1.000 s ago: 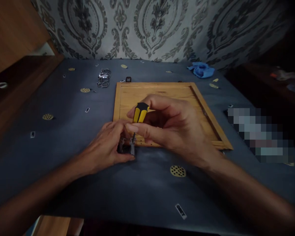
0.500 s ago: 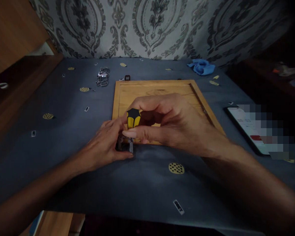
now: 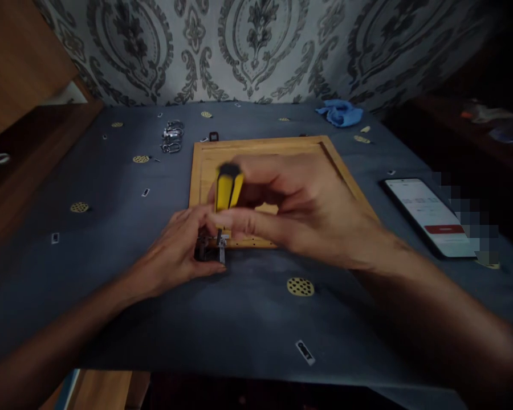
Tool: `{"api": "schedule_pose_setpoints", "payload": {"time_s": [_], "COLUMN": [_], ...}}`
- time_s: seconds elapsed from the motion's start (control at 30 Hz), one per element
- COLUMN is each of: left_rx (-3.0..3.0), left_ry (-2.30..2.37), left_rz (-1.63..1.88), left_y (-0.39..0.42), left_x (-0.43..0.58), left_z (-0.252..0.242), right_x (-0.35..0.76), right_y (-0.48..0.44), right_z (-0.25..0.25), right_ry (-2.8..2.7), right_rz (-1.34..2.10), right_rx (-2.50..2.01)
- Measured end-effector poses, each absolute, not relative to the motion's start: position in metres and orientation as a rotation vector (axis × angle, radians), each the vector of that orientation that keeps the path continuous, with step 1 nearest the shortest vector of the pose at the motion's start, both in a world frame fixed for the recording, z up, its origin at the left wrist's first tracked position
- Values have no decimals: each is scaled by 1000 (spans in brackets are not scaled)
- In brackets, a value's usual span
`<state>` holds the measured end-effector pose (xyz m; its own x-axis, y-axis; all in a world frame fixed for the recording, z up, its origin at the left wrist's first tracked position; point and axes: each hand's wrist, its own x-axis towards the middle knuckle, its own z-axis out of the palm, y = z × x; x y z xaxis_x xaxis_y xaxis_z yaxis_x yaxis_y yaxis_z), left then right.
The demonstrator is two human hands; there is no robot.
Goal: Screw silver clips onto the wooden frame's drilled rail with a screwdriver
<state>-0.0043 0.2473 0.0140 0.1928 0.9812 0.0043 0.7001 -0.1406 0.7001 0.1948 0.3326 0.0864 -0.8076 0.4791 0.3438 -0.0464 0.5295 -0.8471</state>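
Observation:
My right hand [image 3: 299,210] is closed around the yellow-and-black handle of a screwdriver [image 3: 227,191]. The handle points up, and its dark shank comes down over a metal hinge [image 3: 221,250] at the near left corner of a framed wooden panel [image 3: 256,147]. My left hand [image 3: 177,250] grips this hinge, its thumb along the near side and its fingers behind. Fingers cover part of the hinge, and where the screwdriver's tip sits is hard to make out. A few small dark holes show along the panel's near edge.
Several shiny metal hinges [image 3: 172,136] lie beyond the panel to the left. A small black square piece [image 3: 214,136] is by its far edge. A blue cloth [image 3: 341,113] lies at the back right, and a phone [image 3: 427,213] on the right of the patterned tablecloth [image 3: 123,330].
My right hand has risen slightly on the screwdriver, and more of its yellow handle and shank shows. My left hand keeps its hold on the hinge. The whole view has shifted slightly.

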Motion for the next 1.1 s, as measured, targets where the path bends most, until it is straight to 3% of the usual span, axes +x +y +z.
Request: {"api": "schedule_pose_setpoints", "payload": {"time_s": [0.2, 1.1], "left_rx": [1892, 1873], "left_ry": [1620, 1651], "left_rz": [653, 612], "left_y": [246, 246], "left_x": [-5, -5], "left_z": [13, 15], "right_x": [195, 191], "right_y": [335, 339], "right_z": [82, 67], "right_ry": [-2048, -2266], "right_rz": [1048, 1114], "right_rx": [-477, -375]}}
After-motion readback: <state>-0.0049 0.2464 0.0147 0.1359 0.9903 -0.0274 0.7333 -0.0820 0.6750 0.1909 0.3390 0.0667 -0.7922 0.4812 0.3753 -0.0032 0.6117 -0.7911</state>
